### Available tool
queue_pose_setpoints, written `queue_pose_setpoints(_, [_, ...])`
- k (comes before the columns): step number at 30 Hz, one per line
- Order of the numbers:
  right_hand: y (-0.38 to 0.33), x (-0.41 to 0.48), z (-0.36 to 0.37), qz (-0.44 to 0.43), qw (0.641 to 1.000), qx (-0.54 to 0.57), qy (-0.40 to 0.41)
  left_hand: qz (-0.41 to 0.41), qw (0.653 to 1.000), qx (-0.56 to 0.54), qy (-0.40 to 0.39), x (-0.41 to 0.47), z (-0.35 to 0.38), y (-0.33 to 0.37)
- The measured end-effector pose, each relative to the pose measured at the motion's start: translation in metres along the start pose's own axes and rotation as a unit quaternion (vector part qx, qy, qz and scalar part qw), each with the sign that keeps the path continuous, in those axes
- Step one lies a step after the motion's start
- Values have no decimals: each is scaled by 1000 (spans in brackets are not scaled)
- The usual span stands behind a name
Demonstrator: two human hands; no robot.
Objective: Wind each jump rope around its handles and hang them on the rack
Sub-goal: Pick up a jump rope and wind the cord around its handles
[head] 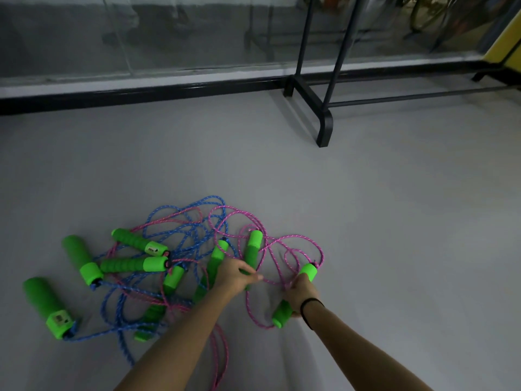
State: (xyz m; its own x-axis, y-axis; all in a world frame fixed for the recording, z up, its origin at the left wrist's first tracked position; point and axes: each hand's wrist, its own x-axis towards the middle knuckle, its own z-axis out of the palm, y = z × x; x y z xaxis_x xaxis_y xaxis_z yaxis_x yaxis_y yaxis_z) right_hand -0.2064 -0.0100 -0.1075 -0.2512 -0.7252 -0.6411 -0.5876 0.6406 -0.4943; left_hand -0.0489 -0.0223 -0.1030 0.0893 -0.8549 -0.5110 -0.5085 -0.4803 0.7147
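Head camera view, looking down at a pale grey floor [394, 221] in dim light. A tangled pile of jump ropes [180, 266] lies on the floor in the lower left and centre, well apart from the rack. Blue rope [180, 215] and pink rope [282, 241] loop over and through each other, with bright green foam handles scattered among them. Two smooth handles lie at the far left of the pile, the nearer one [46, 306] carrying a small counter window at its end, the other [80, 261] just above it. Two ribbed handles [132, 263] lie side by side near the middle of the tangle. Both bare forearms reach in from the bottom edge. The left hand [238, 277] has its fingers curled around the lower part of an upright-looking green handle [253, 249], and a strand of pink rope runs right by its fingertips; whether it also pinches that strand cannot be told. The right hand [303, 293] is closed around the middle of another green handle [282, 316], whose two ends stick out above and below the fist, with pink rope leaving its upper end. A thin black band [310, 306] circles the right wrist. The black metal rack [324, 119] stands at the upper right, only its foot, uprights and a low crossbar showing. Behind it a glass wall [169, 38] runs across the top, above a dark strip along the floor.
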Motion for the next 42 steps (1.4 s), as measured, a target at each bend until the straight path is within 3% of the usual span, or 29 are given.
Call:
queue_pose_setpoints(3, [-18, -7, -7, -64, 997, 34, 21, -20, 996, -77, 39, -5, -10, 14])
queue_pose_setpoints(6, [-48, -24, -17, -115, 988, 96, 34, -56, 980, -193, -10, -21, -20, 43])
queue_pose_setpoints(11, [-123, -76, -65, -204, 942, 265, 13, -16, 958, -281, -53, -59, -81, 121])
queue_pose_setpoints(15, [-199, -147, -129, -250, 905, 339, -61, -20, 960, -262, -100, -117, -160, 202])
queue_pose_setpoints(21, [-315, -293, -255, -315, 874, 338, -152, 42, 954, -232, -184, -248, -286, 344])
queue_pose_setpoints(24, [-369, -359, -339, -329, 892, 300, -79, 77, 961, -215, -154, -318, -349, 420])
queue_pose_setpoints(26, [-403, -392, -395, -315, 879, 358, -13, 102, 964, -197, -144, -367, -391, 473])
queue_pose_setpoints(29, [-459, -449, -459, -353, 845, 398, -53, 136, 961, -191, -147, -445, -449, 547])
queue_pose_setpoints(33, [-520, -545, -498, -397, 770, 436, -243, 167, 957, -169, -166, -532, -500, 622])
queue_pose_setpoints(38, [-555, -631, -519, -469, 664, 492, -310, 187, 962, -154, -128, -600, -546, 673])
queue_pose_setpoints(40, [-560, -645, -523, -467, 656, 508, -307, 201, 960, -163, -107, -616, -563, 684])
queue_pose_setpoints(42, [-559, -653, -520, -500, 687, 459, -258, 218, 958, -168, -81, -629, -577, 691])
